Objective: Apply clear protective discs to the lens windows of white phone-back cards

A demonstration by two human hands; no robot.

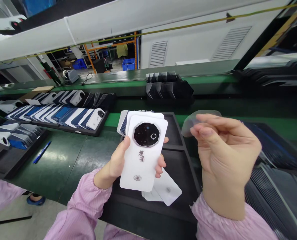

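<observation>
My left hand [117, 159] is closed around a white phone back cover [130, 163], thumb on its left edge and fingertips on its right. The cover is upright, with a black octagonal camera area, dark lettering and a small round emblem facing me. Another white edge shows just behind its top. To its right, my right hand [225, 153] pinches a thin, see-through film [189, 125] between thumb and fingers, apart from the cover. Below the left hand, several white covers [169, 190] lie fanned out in a black tray [185, 166].
Trays of slanted white, blue and grey covers [60, 115] stand on the green bench [70, 150] at left, near a blue pen [41, 152]. Dark stacked sheets [168, 89] stand at the back, more panels [275, 196] at right. Another person's pink sleeve [3, 196] shows at lower left.
</observation>
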